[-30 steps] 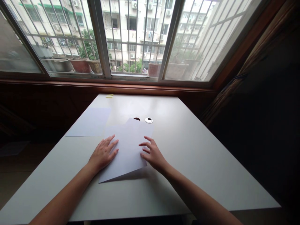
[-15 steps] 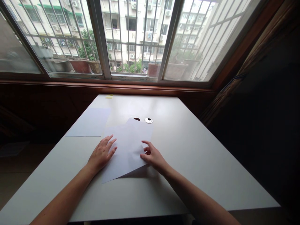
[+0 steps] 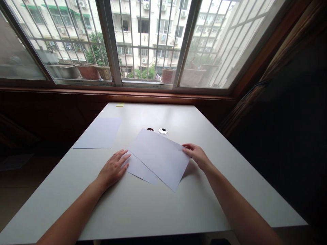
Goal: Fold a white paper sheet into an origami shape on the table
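Observation:
My right hand (image 3: 198,156) pinches the right corner of a white sheet of paper (image 3: 160,154), which is slightly lifted on that side and casts a shadow on the table. Beneath it, a second white sheet (image 3: 139,169) shows only in part; the rest is covered. My left hand (image 3: 116,166) lies with fingers spread at the left edge of this lower sheet, fingertips touching it. Another sheet of paper (image 3: 98,132) lies flat on the table, farther back and to the left.
The white table (image 3: 204,204) stands against a barred window (image 3: 148,41). Near its far side are a round grommet (image 3: 162,131) and a dark round hole (image 3: 150,129), partly covered by paper. Yellow sticky strips (image 3: 120,104) lie at the back edge. A curtain (image 3: 255,88) hangs at right.
My right hand has moved right and a little away from me, drawing the upper sheet rightward and turning it, so the lower sheet shows. My left hand has barely shifted.

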